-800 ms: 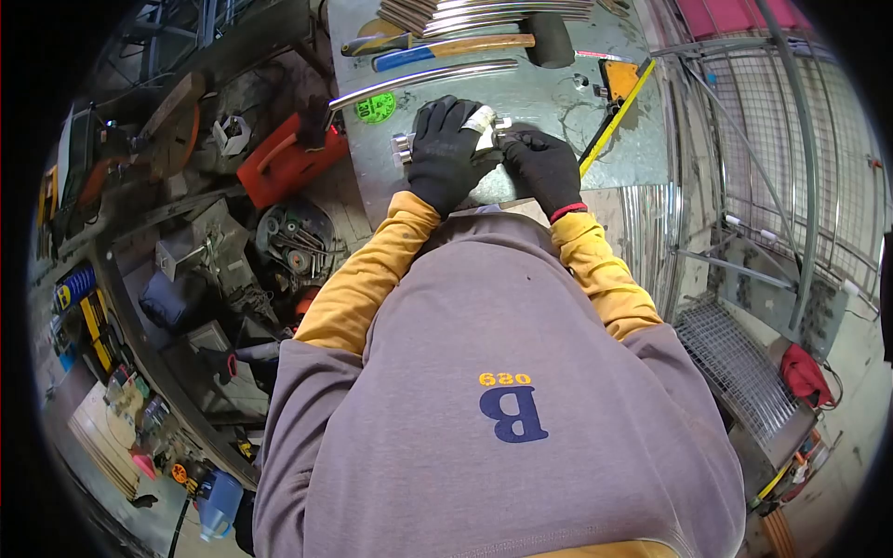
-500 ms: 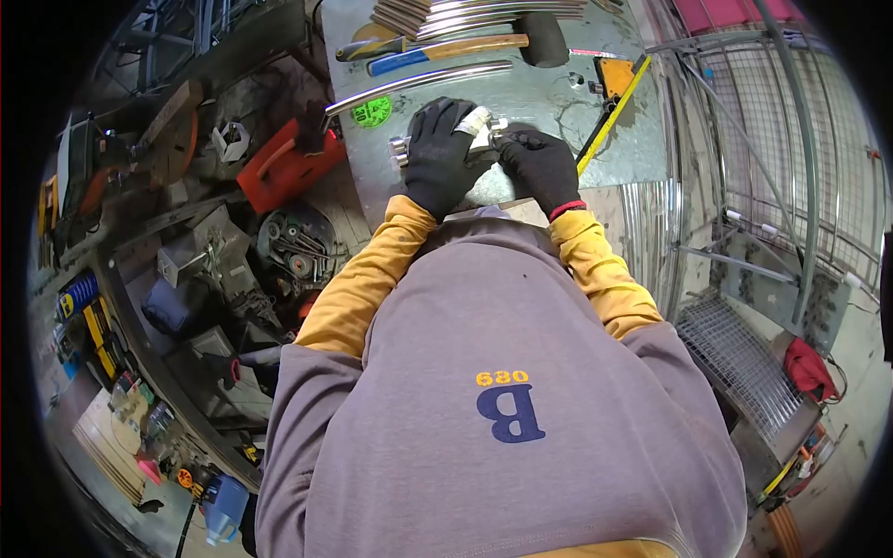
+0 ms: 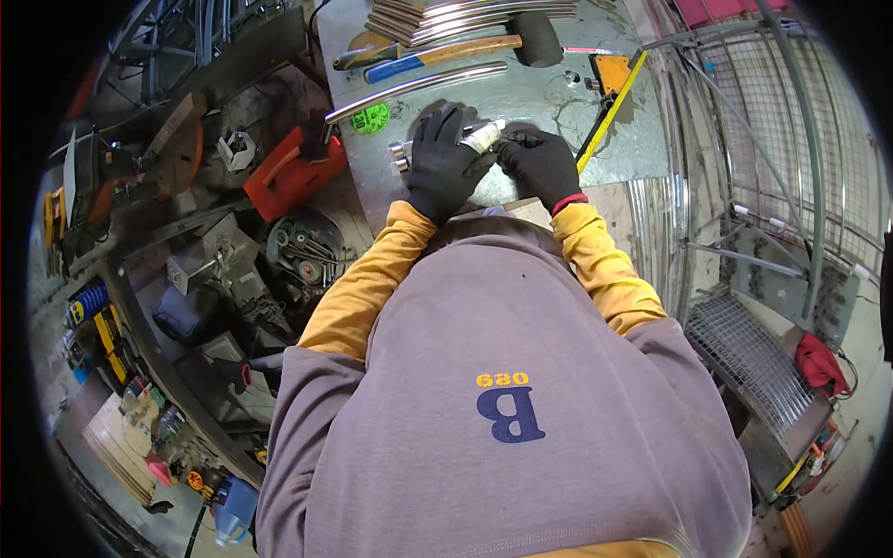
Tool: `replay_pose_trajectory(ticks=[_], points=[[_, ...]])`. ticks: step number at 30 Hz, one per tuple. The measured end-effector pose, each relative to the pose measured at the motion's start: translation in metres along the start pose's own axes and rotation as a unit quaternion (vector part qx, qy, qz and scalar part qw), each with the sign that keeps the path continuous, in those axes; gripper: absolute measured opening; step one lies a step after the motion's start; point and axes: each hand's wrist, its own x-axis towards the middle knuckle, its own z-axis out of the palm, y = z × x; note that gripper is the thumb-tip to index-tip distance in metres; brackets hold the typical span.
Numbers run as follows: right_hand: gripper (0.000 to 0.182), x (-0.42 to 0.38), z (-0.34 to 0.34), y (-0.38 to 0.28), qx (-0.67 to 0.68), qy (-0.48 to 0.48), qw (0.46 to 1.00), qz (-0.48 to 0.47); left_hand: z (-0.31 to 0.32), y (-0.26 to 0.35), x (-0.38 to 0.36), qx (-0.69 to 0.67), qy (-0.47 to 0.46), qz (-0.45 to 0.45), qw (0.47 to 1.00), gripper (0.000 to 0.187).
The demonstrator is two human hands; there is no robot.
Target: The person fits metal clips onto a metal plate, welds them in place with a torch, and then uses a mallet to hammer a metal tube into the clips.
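My left hand (image 3: pixel 445 166), in a black glove, is closed around a short, whitish, wrapped-looking piece (image 3: pixel 483 138) with a shiny metal end (image 3: pixel 499 125). What exactly this piece is I cannot tell. My right hand (image 3: pixel 541 166), also gloved in black, has its fingers pinched together right at the piece's right side; anything between those fingertips is hidden. Beside the back of my left hand, shiny round metal parts (image 3: pixel 399 158) stick out to the left. Both hands are low over the metal tabletop (image 3: pixel 614 153), close to its near edge.
Ahead lie a curved shiny tube (image 3: pixel 419 86), a mallet (image 3: pixel 538 39) with a blue and wooden handle, and several metal rods (image 3: pixel 493 17). A green disc (image 3: pixel 370 118) is at left, a yellow strip (image 3: pixel 614 112) and an orange tool (image 3: pixel 612 73) at right. A red case (image 3: pixel 293 172) stands left of the table.
The whitish piece has turned slightly and sits a little lower between my hands. My left fingers have shifted on it, and the whole view has moved a little.
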Motion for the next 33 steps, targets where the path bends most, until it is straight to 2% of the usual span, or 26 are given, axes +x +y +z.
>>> replay_pose_trajectory(ticks=[2, 6, 9, 11, 15, 18, 20, 21, 23, 24, 27, 28, 33], points=[[0.034, 0.002, 0.0, 0.003, -0.005, 0.004, 1.0, -0.004, -0.003, 0.001, 0.003, 0.001, -0.042, 0.017, 0.999, 0.044], [0.034, 0.005, 0.001, 0.01, 0.007, -0.004, 1.0, 0.019, 0.002, -0.001, 0.001, -0.002, -0.036, 0.01, 0.999, 0.041], [0.033, 0.001, 0.0, 0.004, 0.011, 0.005, 1.0, 0.001, 0.004, -0.002, 0.0, 0.004, -0.043, 0.006, 0.999, 0.041], [0.033, -0.003, -0.005, -0.007, -0.03, -0.011, 0.999, 0.031, 0.007, -0.003, -0.001, -0.006, -0.031, -0.001, 1.0, 0.038], [0.033, -0.005, -0.007, -0.014, -0.032, -0.009, 0.999, 0.025, 0.009, -0.002, 0.0, -0.002, -0.029, -0.001, 1.0, 0.038], [0.031, -0.002, -0.011, -0.011, -0.025, -0.055, 0.998, 0.028, 0.007, -0.001, 0.002, 0.0, -0.026, -0.001, 1.0, 0.037], [0.029, 0.003, -0.012, 0.006, 0.199, -0.094, 0.975, 0.031, 0.007, 0.001, 0.004, -0.005, -0.023, -0.003, 1.0, 0.034], [0.029, 0.0, -0.016, 0.004, 0.2, -0.094, 0.975, 0.03, 0.007, 0.001, 0.004, -0.004, -0.024, -0.002, 1.0, 0.034], [0.028, -0.01, -0.027, -0.004, 0.32, -0.07, 0.942, 0.068, 0.005, 0.003, 0.005, -0.002, -0.022, -0.002, 1.0, 0.036], [0.028, -0.013, -0.031, -0.004, 0.255, -0.029, 0.966, 0.037, 0.005, 0.003, 0.004, -0.002, -0.024, -0.003, 1.0, 0.036], [0.029, -0.026, -0.041, -0.006, 0.227, -0.012, 0.971, 0.071, 0.006, 0.004, 0.004, 0.005, -0.026, -0.004, 1.0, 0.035], [0.029, -0.026, -0.043, -0.001, 0.207, -0.037, 0.974, 0.078, 0.006, 0.004, 0.004, 0.004, -0.022, 0.0, 1.0, 0.033], [0.027, -0.025, -0.033, 0.003, 0.189, -0.029, 0.98, 0.061, 0.003, 0.008, 0.01, 0.004, -0.032, 0.003, 0.999, 0.03]])
